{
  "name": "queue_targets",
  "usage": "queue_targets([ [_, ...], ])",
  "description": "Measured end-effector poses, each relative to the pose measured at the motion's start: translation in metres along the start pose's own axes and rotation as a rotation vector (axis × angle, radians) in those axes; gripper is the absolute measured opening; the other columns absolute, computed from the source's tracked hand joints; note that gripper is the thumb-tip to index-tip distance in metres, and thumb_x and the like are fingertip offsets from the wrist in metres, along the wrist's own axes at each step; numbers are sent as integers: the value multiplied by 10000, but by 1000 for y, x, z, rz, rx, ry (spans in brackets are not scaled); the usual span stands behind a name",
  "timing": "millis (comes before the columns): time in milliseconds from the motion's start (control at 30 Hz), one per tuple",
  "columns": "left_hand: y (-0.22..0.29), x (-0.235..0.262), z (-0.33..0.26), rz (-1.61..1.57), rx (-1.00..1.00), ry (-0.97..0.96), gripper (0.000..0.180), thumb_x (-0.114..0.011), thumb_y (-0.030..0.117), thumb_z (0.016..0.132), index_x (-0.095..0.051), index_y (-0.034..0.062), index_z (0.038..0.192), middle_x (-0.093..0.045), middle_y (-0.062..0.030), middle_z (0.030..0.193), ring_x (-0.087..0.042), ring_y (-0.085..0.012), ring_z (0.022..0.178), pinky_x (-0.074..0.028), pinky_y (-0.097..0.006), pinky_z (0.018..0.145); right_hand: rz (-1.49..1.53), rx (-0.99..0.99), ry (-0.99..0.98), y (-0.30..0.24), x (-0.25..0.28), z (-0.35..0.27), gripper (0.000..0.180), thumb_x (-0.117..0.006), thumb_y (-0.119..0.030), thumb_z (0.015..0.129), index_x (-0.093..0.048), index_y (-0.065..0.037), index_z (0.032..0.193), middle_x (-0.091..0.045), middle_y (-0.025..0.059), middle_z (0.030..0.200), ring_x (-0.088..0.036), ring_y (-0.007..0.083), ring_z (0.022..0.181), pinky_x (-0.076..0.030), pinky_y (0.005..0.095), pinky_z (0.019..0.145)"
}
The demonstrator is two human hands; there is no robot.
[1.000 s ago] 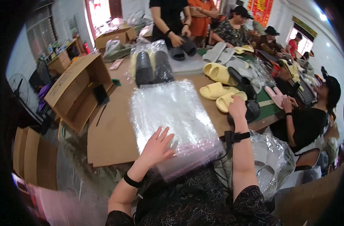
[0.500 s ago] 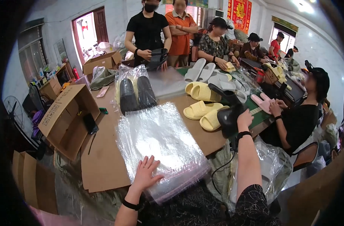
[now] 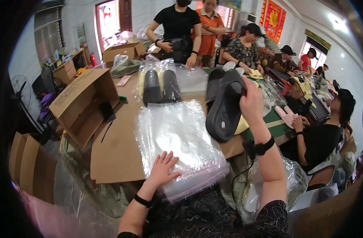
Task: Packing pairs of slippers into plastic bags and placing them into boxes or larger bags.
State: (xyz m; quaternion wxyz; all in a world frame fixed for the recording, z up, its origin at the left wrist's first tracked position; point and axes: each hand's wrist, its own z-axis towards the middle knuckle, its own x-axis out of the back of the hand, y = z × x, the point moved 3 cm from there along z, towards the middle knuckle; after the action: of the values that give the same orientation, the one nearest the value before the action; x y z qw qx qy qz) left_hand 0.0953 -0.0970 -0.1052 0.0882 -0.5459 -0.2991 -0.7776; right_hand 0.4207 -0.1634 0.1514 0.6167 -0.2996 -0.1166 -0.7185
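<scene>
Head view: cardboard-covered table (image 3: 118, 154), crowded workroom. Glossy clear plastic bags (image 3: 177, 139) are stacked flat, pressed by the spread left hand (image 3: 162, 168). Black, seemingly rubber slippers (image 3: 225, 105) are gripped aloft in the right hand (image 3: 251, 99).

The person wears a dark top with a small light pattern all over it (image 3: 213, 214). Its sleeves are short, so both forearms are bare. On the left side, a thin black band (image 3: 143, 201) goes around the wrist, just below the left hand (image 3: 162, 168). On the right side, a wider black wrist strap (image 3: 264, 146) sits below the right hand (image 3: 251, 99). A thin black cable (image 3: 239, 178) hangs down from that strap.
</scene>
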Motion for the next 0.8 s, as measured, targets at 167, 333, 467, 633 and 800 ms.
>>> queue_targets([
  [167, -2, 1, 0, -91, -46, 65, 756, -734, 506, 750, -500, 108, 1349, -456, -129, 1428, -338, -338, 1373, -218, -474, 1142, 154, 227, -107, -92, -11, -28, 528, -560, -20, 751, -541, -121, 1269, -572, 116, 1147, -531, 349, 1010, -478, 456, 858],
  [333, 2, 17, 5, -571, 74, 134, 657, -806, 393, 689, -581, 88, 1226, -588, -126, 1271, -494, -336, 1237, -364, -439, 1064, 80, 311, -266, -103, -61, -46, 494, -592, -26, 773, -577, -177, 1243, -578, 74, 1128, -543, 288, 996, -521, 390, 767],
  [467, -10, -7, 0, 34, -35, 3, 635, -700, 373, 747, -544, 133, 1313, -499, -134, 1377, -378, -330, 1331, -208, -482, 1149, -68, 294, -324, -73, -135, -77, 493, -590, -27, 782, -579, -202, 1243, -568, 66, 1121, -542, 292, 1021, -520, 401, 801],
  [633, -8, -6, 0, -32, -70, 71, 669, -705, 371, 722, -534, 121, 1318, -487, -147, 1380, -370, -350, 1330, -202, -499, 1152, 28, 188, -372, -42, -191, -115, 515, -574, -7, 788, -555, -193, 1268, -564, 91, 1119, -537, 303, 1020, -518, 406, 815],
  [800, -8, -7, -3, 25, -25, 33, 616, -693, 292, 697, -575, 139, 1282, -513, -119, 1367, -373, -347, 1334, -190, -485, 1167, -129, 100, -462, -26, -192, -128, 429, -535, -11, 810, -569, -141, 1218, -531, 120, 1034, -531, 316, 1007, -526, 397, 784],
])
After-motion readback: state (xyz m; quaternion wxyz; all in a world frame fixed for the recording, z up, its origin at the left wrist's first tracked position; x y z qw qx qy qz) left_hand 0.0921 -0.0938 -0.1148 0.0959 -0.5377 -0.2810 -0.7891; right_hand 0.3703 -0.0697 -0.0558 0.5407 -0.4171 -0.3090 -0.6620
